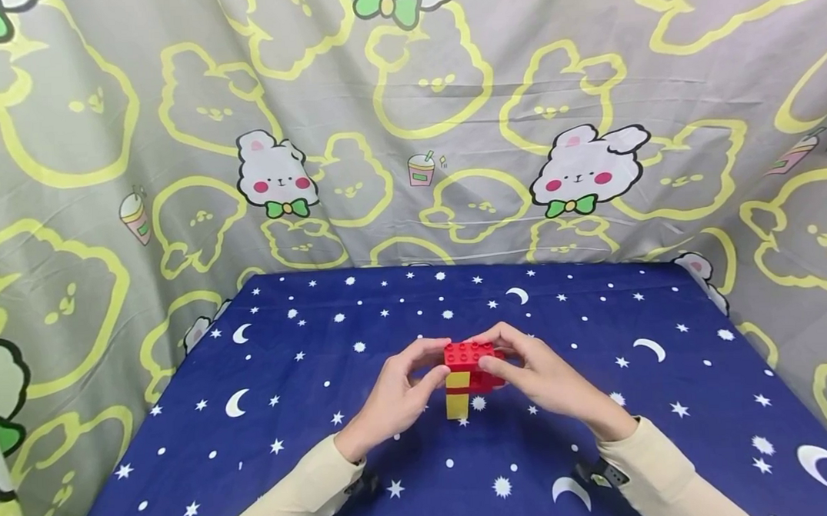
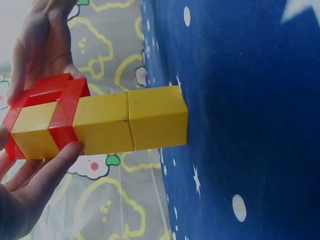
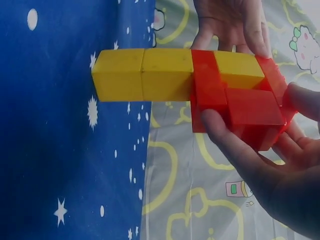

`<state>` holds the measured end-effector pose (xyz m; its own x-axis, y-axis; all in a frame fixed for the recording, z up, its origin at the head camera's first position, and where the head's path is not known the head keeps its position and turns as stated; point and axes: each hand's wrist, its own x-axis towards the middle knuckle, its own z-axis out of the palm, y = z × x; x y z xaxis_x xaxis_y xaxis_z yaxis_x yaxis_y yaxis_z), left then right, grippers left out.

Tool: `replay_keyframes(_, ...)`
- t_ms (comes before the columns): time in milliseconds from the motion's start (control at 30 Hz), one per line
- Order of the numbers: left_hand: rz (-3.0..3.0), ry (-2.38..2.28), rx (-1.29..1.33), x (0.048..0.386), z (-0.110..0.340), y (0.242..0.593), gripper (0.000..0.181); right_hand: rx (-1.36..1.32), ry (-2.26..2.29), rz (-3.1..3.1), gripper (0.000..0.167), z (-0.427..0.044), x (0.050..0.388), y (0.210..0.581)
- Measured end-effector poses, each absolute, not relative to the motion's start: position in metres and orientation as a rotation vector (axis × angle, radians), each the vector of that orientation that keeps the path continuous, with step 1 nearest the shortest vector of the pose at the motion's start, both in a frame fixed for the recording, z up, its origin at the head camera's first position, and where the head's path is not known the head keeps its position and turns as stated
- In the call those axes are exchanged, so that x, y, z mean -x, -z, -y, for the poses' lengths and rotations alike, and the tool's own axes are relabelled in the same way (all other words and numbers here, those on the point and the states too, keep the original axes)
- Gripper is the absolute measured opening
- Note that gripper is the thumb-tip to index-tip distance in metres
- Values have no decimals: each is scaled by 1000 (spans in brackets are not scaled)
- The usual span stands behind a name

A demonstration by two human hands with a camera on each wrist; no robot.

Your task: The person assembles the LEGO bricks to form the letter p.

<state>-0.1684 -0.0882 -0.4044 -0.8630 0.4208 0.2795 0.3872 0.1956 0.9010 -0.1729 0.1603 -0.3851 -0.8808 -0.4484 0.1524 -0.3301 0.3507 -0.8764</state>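
A tower of toy building blocks stands on the table, its lower part made of stacked yellow blocks (image 2: 157, 117). A long red brick (image 2: 67, 107) lies across above them, then another yellow block (image 3: 241, 67), and a studded red brick (image 1: 469, 354) tops it. Under the top brick's right side sits a red block (image 3: 254, 106). My left hand (image 1: 400, 385) pinches the tower's upper left side between thumb and fingers. From the right, my right hand (image 1: 539, 369) grips the red bricks, thumb at the top brick's near face and fingers behind.
A dark blue cloth (image 1: 309, 416) with white stars and moons covers the table. Behind and at both sides hangs a grey curtain (image 1: 357, 237) with cartoon rabbits. Dark wrist devices (image 1: 603, 474) show below the sleeves.
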Motion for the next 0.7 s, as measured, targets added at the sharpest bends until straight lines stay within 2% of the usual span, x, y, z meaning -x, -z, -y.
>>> replay_keyframes(600, -2441, -1786, -823, 170, 87, 410, 41, 721, 1539, -2449, 31, -163, 176, 383)
replay_keyframes(700, -2453, -1766, -844, 170, 87, 410, 42, 780, 1483, -2506, 37, -168, 177, 381)
